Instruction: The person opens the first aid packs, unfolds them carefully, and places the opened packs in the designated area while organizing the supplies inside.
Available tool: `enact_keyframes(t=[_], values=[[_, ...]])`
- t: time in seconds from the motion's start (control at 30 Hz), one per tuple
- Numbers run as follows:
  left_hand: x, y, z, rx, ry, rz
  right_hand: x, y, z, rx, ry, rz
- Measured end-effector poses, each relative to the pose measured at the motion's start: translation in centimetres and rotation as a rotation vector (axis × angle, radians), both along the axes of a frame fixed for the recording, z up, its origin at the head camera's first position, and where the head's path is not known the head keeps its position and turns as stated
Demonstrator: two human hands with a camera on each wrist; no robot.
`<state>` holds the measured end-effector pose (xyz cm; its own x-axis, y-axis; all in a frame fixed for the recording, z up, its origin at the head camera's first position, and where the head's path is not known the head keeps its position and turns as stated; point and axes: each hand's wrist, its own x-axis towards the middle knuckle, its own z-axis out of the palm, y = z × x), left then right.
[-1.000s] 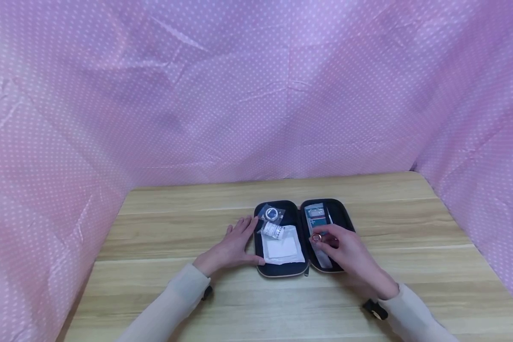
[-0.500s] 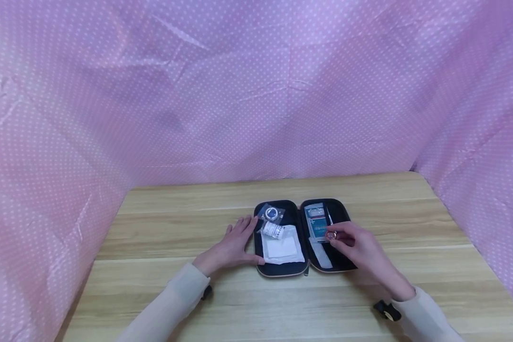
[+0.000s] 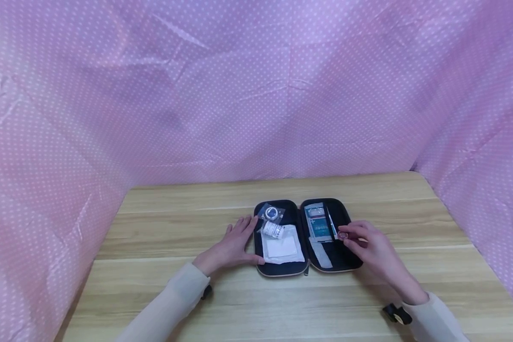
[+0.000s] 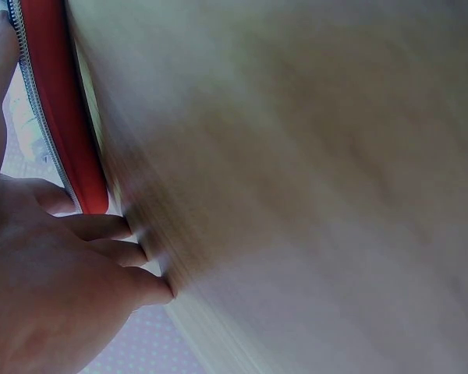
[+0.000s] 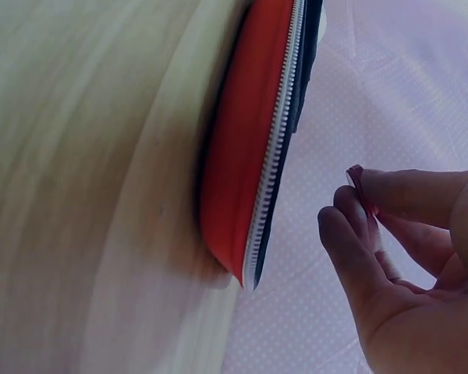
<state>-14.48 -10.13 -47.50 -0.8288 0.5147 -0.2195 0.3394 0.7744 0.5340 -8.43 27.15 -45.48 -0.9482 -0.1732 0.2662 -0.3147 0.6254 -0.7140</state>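
Note:
An unzipped hard zip case (image 3: 280, 271) lies spread flat on the table, black inside and red outside. My left hand (image 3: 234, 248) rests against its left edge, fingers extended, some reaching the tabletop in the left wrist view. Between thumb and fingers my right hand (image 3: 375, 246) pinches a small round reddish item (image 3: 343, 235), held over the right half. Seen from the right wrist, this item (image 5: 354, 178) looks thin; its kind is unclear. The left half carries a white flat pouch (image 3: 283, 248), a white printed packet (image 3: 273, 230) and a clear packet with a blue-and-white disc (image 3: 271, 213).
In the right half, a teal packet (image 3: 318, 225), a slim silver tool (image 3: 331, 222) and a white strip (image 3: 322, 256) are tucked in. The wooden table (image 3: 171, 223) runs back to a pink dotted cloth (image 3: 256, 95).
My right hand has moved right with the round item, from over the white strip to the outer side of the right half, uncovering the teal packet and silver tool. The left hand is still.

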Motion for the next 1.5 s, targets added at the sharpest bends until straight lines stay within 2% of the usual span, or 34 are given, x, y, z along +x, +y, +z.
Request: enact_keyframes(t=[0.23,0.53,0.8,0.97,1.23,1.5], values=[[0.03,-0.12,-0.09,-0.002,0.005,-0.007,0.16,0.51,-0.41,0.004,0.021,-0.019],[-0.01,-0.01,0.05,-0.011,-0.001,-0.008,0.11,0.96,-0.74,0.063,-0.025,-0.042],[-0.10,0.09,0.12,-0.011,-0.003,-0.010,-0.11,0.99,-0.94,0.094,0.009,-0.039],[-0.17,0.01,0.04,-0.013,-0.006,-0.012,-0.16,0.87,-0.94,0.147,-0.035,-0.047],[-0.12,0.03,0.16,-0.023,-0.018,-0.010,-0.10,0.38,-0.95,0.177,-0.170,-0.031],[-0.08,0.06,0.29,-0.024,-0.014,-0.012,-0.28,0.03,-0.96,0.206,-0.202,-0.001]])
